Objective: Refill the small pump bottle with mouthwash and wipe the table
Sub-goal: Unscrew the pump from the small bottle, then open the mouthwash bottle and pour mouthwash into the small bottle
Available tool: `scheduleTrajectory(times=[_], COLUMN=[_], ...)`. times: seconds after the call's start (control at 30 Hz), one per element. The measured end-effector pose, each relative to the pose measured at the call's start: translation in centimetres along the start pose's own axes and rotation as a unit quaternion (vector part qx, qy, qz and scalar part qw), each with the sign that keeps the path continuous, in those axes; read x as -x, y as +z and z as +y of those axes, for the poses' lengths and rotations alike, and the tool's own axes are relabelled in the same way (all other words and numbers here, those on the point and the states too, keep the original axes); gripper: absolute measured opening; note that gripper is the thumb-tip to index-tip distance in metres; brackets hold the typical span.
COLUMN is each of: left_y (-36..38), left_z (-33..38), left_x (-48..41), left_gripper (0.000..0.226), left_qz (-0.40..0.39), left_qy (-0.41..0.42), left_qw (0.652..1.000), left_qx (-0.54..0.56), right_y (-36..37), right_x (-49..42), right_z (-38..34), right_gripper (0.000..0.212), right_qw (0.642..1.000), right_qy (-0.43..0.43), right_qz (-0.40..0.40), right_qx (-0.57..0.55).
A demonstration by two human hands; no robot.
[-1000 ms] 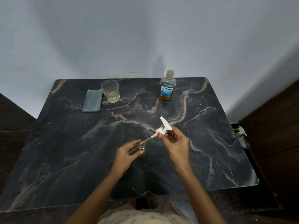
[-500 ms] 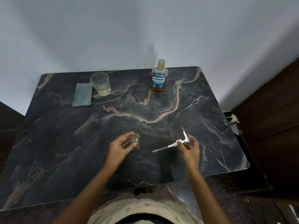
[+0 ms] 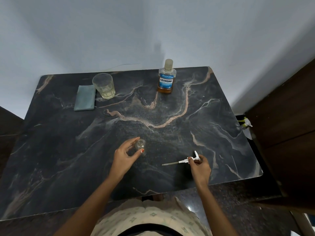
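Now: opened up, ready for the pour

Left hand (image 3: 125,158) curls thumb and fingers round the small clear pump bottle (image 3: 140,144), upright at front centre of the dark veined marble table (image 3: 68,142). Right hand (image 3: 200,168) pinches the white plastic pump head (image 3: 191,159), thin tube pointing left, on or just over the top. Bottle likely light, tippy, narrow-mouthed: steady it low on the body. Capped clear mouthwash bottle (image 3: 166,79) with blue label stands at the far edge; probably smooth, best gripped across the label. Folded grey-green cloth (image 3: 84,97) lies beside a clear glass tumbler (image 3: 104,86).
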State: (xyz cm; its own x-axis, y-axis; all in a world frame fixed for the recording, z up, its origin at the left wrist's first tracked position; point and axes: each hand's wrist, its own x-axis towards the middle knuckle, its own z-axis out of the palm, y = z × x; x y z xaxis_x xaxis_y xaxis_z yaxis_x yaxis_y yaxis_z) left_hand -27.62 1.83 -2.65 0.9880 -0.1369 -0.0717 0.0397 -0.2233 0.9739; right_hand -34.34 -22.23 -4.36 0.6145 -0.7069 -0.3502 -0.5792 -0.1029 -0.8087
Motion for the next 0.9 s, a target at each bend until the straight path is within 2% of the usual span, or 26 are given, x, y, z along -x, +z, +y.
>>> scheduleTrajectory(times=[0.13,0.37,0.63,0.77,0.9], left_y=[0.0,-0.1,-0.6,-1.2,-1.9], left_z=[0.0,0.0,0.3,0.4,0.6], left_x=[0.0,-0.1,0.0,-0.1,-0.5], left_gripper=[0.050,0.056,0.057,0.048,0.031], left_qz=[-0.001,-0.011,-0.019,-0.016,0.011], left_qy=[0.000,-0.004,0.011,0.012,0.000], left_qw=[1.000,1.000,1.000,1.000,1.000], left_qx=[0.006,0.009,0.016,0.017,0.028], right_y=[-0.1,-0.5,-1.2,-0.4,1.8], right_x=[-0.1,-0.2,-0.8,-1.1,-1.6], right_z=[0.1,0.3,-0.9,-2.9,-5.6], right_gripper=[0.029,0.034,0.034,0.025,0.014], right_qw=[1.000,0.998,0.994,0.989,0.986], right_qy=[-0.010,-0.025,-0.060,-0.115,-0.153], right_qz=[-0.003,-0.004,0.031,0.029,-0.032], right_qx=[0.019,0.053,0.087,0.089,0.054])
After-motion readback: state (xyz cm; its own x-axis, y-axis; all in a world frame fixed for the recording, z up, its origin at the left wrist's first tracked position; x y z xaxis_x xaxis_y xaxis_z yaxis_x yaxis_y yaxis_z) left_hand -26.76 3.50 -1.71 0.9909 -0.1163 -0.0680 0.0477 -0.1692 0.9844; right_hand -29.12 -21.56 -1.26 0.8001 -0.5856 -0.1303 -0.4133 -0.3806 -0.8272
